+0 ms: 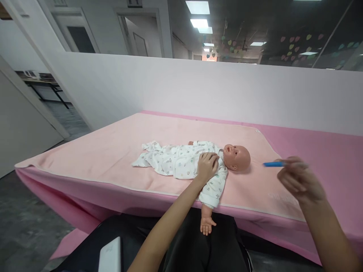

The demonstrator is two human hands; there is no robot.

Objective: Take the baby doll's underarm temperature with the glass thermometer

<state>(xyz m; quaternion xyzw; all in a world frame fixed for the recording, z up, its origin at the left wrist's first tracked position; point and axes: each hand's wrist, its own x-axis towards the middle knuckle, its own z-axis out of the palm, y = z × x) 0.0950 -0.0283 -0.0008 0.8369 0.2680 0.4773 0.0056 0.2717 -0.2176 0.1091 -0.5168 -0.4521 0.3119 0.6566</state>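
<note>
A baby doll [237, 158] in a white patterned onesie [184, 162] lies on its back, its head to the right. One doll arm [207, 219] hangs over the table's front edge. My left hand [208, 165] rests on the doll's chest close to the collar, fingers lightly bent over the cloth. To the right of the doll's head, raised above the mat, my right hand [300, 179] is closed around a slim pen-like stick [273, 164] with a blue end pointing left. Motion blur hides the stick's finer details.
A peach mat [113, 151] covers much of the pink tablecloth [326, 162]. Behind the table stands a low white wall [198, 90] with glass above. A white flat device [110, 255] lies at the lower left by my dark-clothed legs [210, 249].
</note>
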